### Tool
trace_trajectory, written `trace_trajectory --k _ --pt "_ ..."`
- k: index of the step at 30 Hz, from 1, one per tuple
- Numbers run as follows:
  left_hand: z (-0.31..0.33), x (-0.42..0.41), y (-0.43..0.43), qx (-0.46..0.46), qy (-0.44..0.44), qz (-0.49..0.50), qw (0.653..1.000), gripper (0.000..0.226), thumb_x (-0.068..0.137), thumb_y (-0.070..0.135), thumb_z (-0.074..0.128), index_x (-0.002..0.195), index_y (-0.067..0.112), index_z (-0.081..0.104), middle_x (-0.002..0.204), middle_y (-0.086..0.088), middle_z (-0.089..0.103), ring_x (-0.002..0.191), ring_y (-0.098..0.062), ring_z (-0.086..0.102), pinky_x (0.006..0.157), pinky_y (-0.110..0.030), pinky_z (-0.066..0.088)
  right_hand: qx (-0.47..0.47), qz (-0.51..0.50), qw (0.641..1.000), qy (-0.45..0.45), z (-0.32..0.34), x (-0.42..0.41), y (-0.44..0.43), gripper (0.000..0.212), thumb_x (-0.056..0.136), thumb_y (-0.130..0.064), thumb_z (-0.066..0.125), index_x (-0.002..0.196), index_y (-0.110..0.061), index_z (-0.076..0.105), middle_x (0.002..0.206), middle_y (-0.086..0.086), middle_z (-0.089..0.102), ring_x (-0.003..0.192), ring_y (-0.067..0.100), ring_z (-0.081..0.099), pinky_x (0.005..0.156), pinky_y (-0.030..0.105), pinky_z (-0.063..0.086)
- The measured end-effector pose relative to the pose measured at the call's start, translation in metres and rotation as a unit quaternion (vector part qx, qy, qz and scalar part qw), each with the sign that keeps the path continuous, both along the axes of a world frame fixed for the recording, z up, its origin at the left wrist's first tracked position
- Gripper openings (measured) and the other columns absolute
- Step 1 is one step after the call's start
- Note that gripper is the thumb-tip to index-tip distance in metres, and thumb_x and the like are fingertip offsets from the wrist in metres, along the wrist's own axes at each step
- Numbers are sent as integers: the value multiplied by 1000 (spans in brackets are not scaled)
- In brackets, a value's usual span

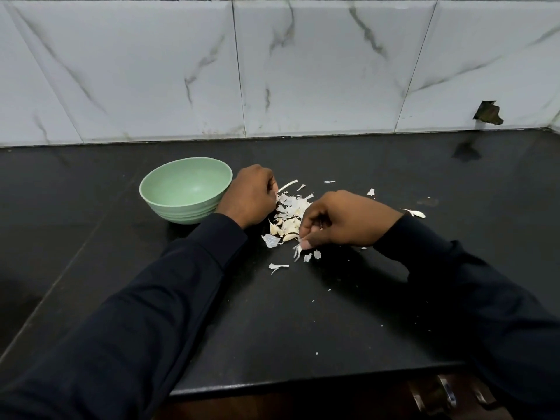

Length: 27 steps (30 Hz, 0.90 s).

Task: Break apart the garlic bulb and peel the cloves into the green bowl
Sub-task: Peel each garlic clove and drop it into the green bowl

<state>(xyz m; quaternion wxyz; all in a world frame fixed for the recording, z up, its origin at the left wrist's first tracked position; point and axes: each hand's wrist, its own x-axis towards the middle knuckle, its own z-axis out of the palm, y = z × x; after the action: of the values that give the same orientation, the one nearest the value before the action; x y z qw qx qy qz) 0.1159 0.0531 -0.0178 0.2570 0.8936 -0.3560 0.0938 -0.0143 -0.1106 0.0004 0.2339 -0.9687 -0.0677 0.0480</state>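
The green bowl (pixel 185 189) stands on the black counter, left of centre, and looks empty inside. A pile of garlic cloves and white papery skins (pixel 289 218) lies between my hands. My left hand (pixel 250 197) rests next to the bowl at the pile's left edge, fingers curled; what it holds is hidden. My right hand (pixel 342 219) sits at the pile's right side and pinches a strip of garlic skin (pixel 298 248) at its fingertips.
Loose skin scraps lie scattered on the counter (pixel 333 313), one piece (pixel 415 212) off to the right. A marble-tiled wall (pixel 303 71) runs behind, with a broken hole (pixel 488 113) at right. The counter's front edge is near me, with cabinet handles (pixel 445 392) below it.
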Motion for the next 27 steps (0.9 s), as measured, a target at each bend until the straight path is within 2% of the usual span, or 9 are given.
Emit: trace_trajectory --k 3,6,11,13,17,20,22,25,27 --pt "1 -1 -1 -5 -3 15 1000 20 86 1 54 86 6 73 87 -5 62 90 -28 63 80 -36 50 -6 -8 1000 3 -2 4 6 10 85 -28 83 90 -21 78 69 -12 71 59 -4 60 57 9 40" --pt "-1 -1 -2 -3 -3 32 999 24 88 2 54 95 7 75 103 -12 63 97 -32 63 87 -39 50 11 -26 1000 -4 3 2 -1 4 91 -21 76 89 -19 77 69 -8 73 54 3 62 58 10 44" --pt "-7 3 -3 -42 8 21 999 34 92 8 56 122 17 68 124 -8 51 104 -26 61 95 -36 48 -2 -33 999 -14 3 3 -5 6 88 -26 80 92 -25 77 79 -7 73 66 5 65 61 15 45" --pt "-4 2 -2 -69 9 -4 998 32 91 13 61 122 20 67 118 -4 55 97 -20 60 93 -35 50 -9 -28 1000 2 1 4 -2 11 85 -29 83 94 -26 77 81 -7 71 67 1 62 61 13 44" --pt "13 -6 6 -97 27 -116 988 4 89 25 72 91 22 73 78 9 67 71 -4 60 75 -35 54 -29 -28 999 11 2 4 2 10 85 -28 83 93 -27 75 80 -8 71 68 1 61 60 11 43" --pt "31 -18 15 7 114 -215 970 15 84 34 82 81 21 74 68 5 67 60 -6 58 62 -23 47 -48 -35 998 16 4 5 3 9 85 -22 81 85 -26 73 75 -9 71 63 -2 61 58 11 44" --pt "38 -26 18 90 163 -244 952 19 79 37 86 81 21 75 65 3 67 57 -11 58 57 -23 45 -77 -46 996 18 4 3 4 12 83 -21 79 78 -25 69 70 -10 68 59 -1 60 55 13 43" --pt "39 -32 14 160 183 -253 936 19 77 32 88 86 20 76 67 -4 70 49 -14 60 53 -24 46 -103 -52 993 38 4 1 6 7 79 -21 77 80 -22 70 75 -7 70 66 7 64 60 23 47" --pt "38 -34 11 185 177 -255 932 18 78 27 88 87 18 75 66 -3 71 46 -13 62 55 -23 49 -112 -48 992 40 5 1 8 9 79 -23 77 77 -23 68 74 -7 69 66 7 62 59 23 45"
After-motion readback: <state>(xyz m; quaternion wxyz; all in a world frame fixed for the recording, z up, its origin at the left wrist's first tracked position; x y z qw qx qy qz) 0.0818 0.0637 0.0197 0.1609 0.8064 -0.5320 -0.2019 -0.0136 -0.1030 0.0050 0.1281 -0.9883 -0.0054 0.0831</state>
